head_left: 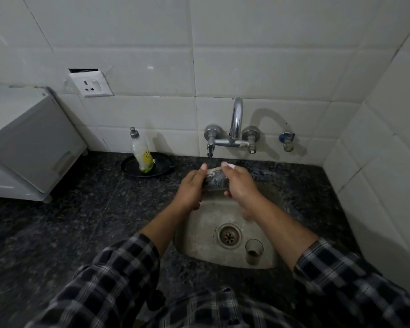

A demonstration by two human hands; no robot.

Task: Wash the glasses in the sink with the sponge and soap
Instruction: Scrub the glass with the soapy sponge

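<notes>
Left hand (189, 189) and right hand (238, 183) are curled round a glass (217, 182) beneath the tap (237, 114); rinsing is judged underway; the second glass (254, 250) must be taken next.

I barely see the held glass (215, 181): left hand (189, 188) and right hand (239, 183) wrap it. Soap bottle (141, 154) label unreadable. White appliance (29, 143) cropped left.

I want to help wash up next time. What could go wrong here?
1. The held glass looks wet. The left hand and right hand grip it above the steel sink, so it might slip and crack.
2. The second glass stands by the drain. A dropped glass or a lowered arm could knock it over.
</notes>
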